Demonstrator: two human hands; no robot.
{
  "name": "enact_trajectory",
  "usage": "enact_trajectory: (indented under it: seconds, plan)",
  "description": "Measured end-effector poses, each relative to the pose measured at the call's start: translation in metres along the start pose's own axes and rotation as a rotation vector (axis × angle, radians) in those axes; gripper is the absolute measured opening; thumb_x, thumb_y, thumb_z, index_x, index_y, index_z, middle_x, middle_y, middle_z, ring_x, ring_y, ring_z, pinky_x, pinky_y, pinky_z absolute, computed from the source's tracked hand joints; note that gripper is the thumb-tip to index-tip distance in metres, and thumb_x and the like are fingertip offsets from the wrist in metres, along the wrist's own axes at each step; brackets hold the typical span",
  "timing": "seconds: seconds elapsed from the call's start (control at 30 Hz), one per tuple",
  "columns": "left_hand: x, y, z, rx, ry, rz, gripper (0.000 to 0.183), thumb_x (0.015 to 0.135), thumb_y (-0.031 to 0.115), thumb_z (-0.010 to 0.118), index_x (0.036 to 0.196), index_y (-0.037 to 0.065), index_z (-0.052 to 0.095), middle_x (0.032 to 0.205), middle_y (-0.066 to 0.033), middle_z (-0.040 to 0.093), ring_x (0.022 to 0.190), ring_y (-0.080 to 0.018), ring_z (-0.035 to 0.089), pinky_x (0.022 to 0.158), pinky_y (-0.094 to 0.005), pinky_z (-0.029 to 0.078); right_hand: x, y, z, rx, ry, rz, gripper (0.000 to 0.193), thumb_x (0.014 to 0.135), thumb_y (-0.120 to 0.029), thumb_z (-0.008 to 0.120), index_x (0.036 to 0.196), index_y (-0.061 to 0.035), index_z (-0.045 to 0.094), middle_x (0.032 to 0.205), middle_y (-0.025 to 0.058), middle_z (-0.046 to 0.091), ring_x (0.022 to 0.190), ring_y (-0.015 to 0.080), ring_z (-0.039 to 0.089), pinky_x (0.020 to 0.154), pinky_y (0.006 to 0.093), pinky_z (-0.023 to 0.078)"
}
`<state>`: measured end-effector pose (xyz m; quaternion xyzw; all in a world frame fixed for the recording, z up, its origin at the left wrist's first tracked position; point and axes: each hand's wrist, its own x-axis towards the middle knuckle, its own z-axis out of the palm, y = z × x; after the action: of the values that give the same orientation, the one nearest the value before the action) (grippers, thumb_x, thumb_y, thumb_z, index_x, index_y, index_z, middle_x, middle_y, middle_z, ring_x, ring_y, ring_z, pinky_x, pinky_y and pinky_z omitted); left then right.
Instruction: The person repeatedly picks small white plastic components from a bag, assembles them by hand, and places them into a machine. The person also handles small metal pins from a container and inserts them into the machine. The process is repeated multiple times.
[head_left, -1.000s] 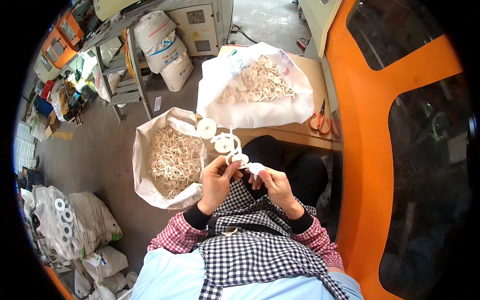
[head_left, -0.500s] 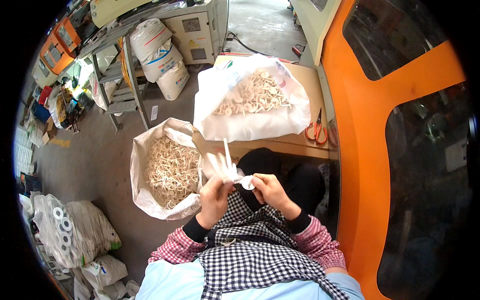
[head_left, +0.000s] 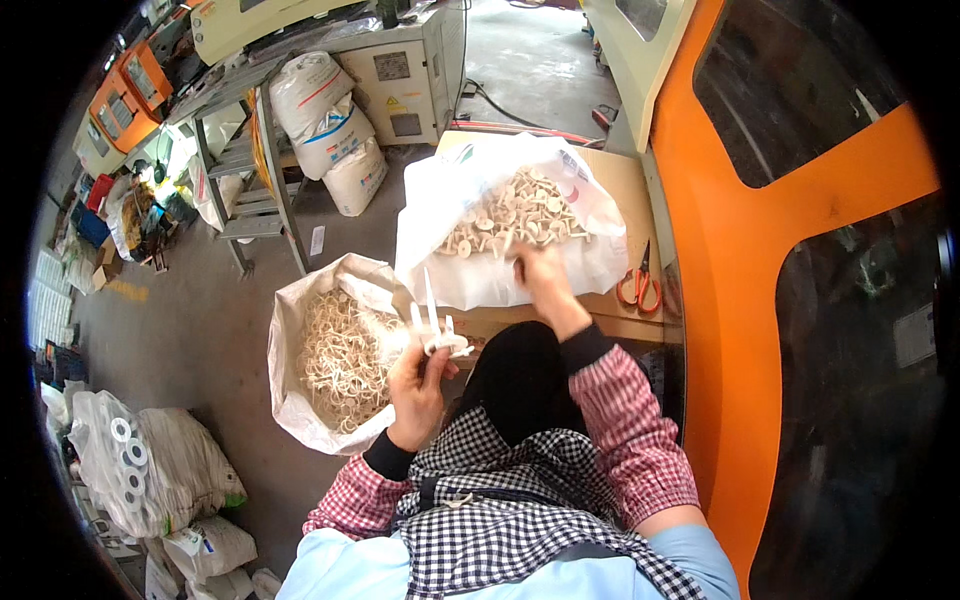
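Note:
My left hand (head_left: 417,393) pinches a branched white plastic moulding (head_left: 441,337), its long thin sprue pointing up and short stubs around it. It is held above my lap, beside the right edge of the sack of scraps. My right hand (head_left: 543,275) reaches over the front of an open white bag (head_left: 470,288). A heap of pale disc-headed plastic pegs (head_left: 525,210) fills that bag. One blurred pale peg (head_left: 507,243) shows right at the right fingertips; whether they grip it is unclear, as the fingers are curled and partly hidden.
An open woven sack (head_left: 283,395) of curly plastic scraps (head_left: 345,360) stands on the floor at left. Orange-handled scissors (head_left: 640,285) lie on the cardboard right of the bag. An orange machine (head_left: 740,300) walls off the right. Stacked sacks (head_left: 335,140) and metal steps (head_left: 250,200) stand farther back.
My right hand has left the moulding and moved forward to the bag of pegs. The left hand keeps the moulding, which shows fewer parts. The view has shifted slightly.

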<state>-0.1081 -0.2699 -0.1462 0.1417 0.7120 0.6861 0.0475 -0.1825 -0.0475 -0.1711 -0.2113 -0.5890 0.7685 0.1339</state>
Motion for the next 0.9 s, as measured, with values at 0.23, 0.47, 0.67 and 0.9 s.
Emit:
enact_trajectory:
  seconds: [0.23,0.47,0.67,0.9]
  plan:
    - [0.003,-0.014,-0.002,-0.345,-0.008,-0.232,0.018,0.094,0.019,0.049,0.094,0.003,0.057,0.072,0.0006,0.057,0.060,-0.0052,0.050,0.053,-0.0197,0.041,-0.002,0.016,-0.009,-0.639,-0.126,-0.368,0.036,0.092,-0.029,0.047,0.102,0.0047,0.057,0.087,0.0126,0.064,0.072,0.0218,0.060,0.069,0.0296,0.047]
    - [-0.010,-0.015,0.006,-0.129,-0.212,-0.221,0.012,0.092,0.014,0.051,0.092,0.003,0.057,0.072,0.0023,0.055,0.058,-0.0039,0.048,0.051,-0.0182,0.039,-0.124,-0.005,-0.009,-0.515,-0.662,-0.381,0.025,0.086,-0.019,0.058,0.102,0.0017,0.060,0.084,0.0132,0.057,0.074,0.0215,0.058,0.065,0.0292,0.046]
    - [-0.013,-0.011,0.005,-0.354,-0.345,-0.371,0.014,0.092,0.015,0.052,0.092,0.002,0.059,0.071,0.0020,0.055,0.055,-0.0036,0.047,0.049,-0.0169,0.037,-0.154,-0.028,-0.016,-0.717,-0.526,-0.385,0.030,0.082,-0.018,0.063,0.105,-0.0015,0.056,0.088,0.0176,0.061,0.077,0.0257,0.062,0.065,0.0323,0.049]
    - [-0.012,0.005,-0.005,-0.433,-0.475,-0.660,0.014,0.090,0.015,0.056,0.091,0.002,0.061,0.068,0.0028,0.054,0.052,-0.0029,0.044,0.047,-0.0161,0.035,-0.150,-0.029,-0.020,-0.709,-0.630,-0.913,0.014,0.080,-0.007,0.061,0.092,-0.0012,0.055,0.078,0.0092,0.058,0.071,0.0248,0.059,0.060,0.0311,0.048]
